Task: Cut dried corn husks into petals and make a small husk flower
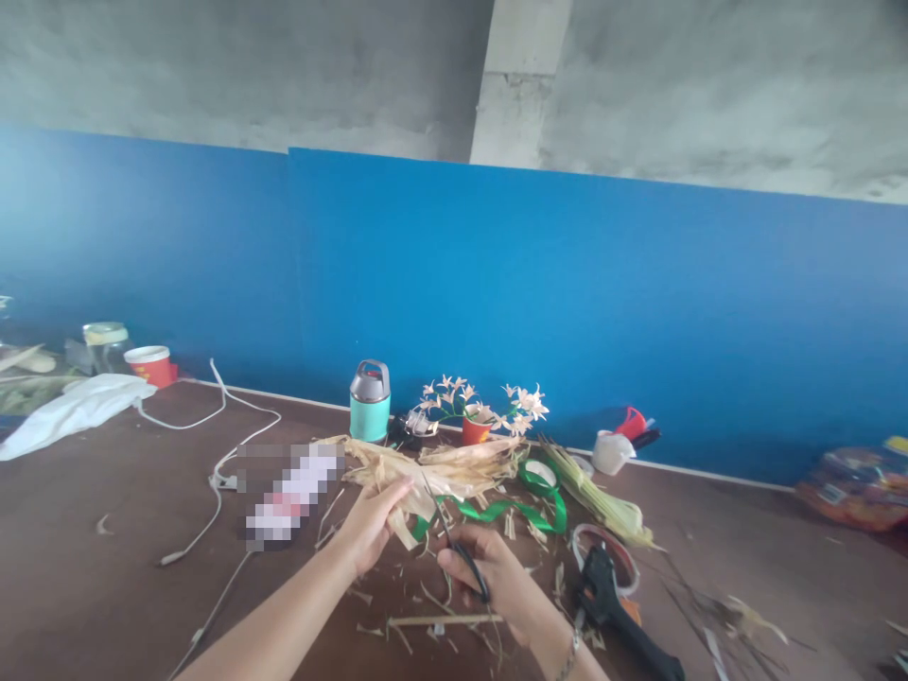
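Note:
My left hand [371, 528] pinches a pale strip of dried corn husk [403, 531], which hangs down from the fingers. My right hand [512, 579] grips black-handled scissors [469, 565], their blades pointing up and away, close to the strip's right side. Whether the blades touch the strip I cannot tell. Just beyond both hands lies a heap of dried husks [472, 462]. A green ribbon [489, 514] trails from its roll to the right of the heap. Small husk scraps lie scattered under my hands, near a thin stick [445, 620].
Behind the heap stand a teal container [370, 416] and a red pot [476, 430] with pale flowers. To the right are a green husk bundle [602, 497], tape roll [625, 566] and black glue gun [617, 605]. A white cable [213, 506] crosses the left side. A blue partition [567, 284] closes the back.

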The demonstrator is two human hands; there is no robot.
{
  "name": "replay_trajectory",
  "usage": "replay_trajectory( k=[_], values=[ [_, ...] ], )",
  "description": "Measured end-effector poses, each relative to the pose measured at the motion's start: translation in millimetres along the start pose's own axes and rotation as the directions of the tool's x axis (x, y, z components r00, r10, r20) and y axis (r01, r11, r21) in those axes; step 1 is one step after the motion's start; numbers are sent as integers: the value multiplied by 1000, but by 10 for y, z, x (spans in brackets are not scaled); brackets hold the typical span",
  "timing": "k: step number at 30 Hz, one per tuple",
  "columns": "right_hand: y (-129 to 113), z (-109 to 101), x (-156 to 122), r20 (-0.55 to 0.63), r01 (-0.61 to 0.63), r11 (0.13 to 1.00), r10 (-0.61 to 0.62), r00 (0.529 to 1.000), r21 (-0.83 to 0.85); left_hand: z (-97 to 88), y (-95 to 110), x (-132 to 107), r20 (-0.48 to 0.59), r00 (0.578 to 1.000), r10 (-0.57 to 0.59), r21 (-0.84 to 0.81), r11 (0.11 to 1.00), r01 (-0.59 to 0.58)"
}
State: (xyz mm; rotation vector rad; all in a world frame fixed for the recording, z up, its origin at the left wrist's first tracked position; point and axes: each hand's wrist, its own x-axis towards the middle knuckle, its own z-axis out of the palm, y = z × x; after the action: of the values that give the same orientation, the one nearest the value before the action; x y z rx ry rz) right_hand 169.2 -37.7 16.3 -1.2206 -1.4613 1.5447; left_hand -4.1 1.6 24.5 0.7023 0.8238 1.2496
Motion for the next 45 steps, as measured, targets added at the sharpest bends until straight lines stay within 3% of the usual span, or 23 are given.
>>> replay_trajectory(
  k=[19, 26, 33, 45],
  values=[
    [23, -27, 3, 25, 12, 1000, -12, 1000, 9, -82, -25, 55, 10, 999, -31, 20, 999, 31],
    [-31, -34, -17, 51, -2, 1000, 1, 999, 18, -70, 3, 46, -85, 995, -55, 18, 998, 57],
    [5, -48, -13, 89, -7, 1000, 5, 996, 22, -82, 67, 22, -48, 996, -70, 44, 996, 72],
    [-5, -28, -13, 57, -20, 999, 22, 998, -33, -70, 78, 8, -32, 995, -91, 66, 993, 93]
  ],
)
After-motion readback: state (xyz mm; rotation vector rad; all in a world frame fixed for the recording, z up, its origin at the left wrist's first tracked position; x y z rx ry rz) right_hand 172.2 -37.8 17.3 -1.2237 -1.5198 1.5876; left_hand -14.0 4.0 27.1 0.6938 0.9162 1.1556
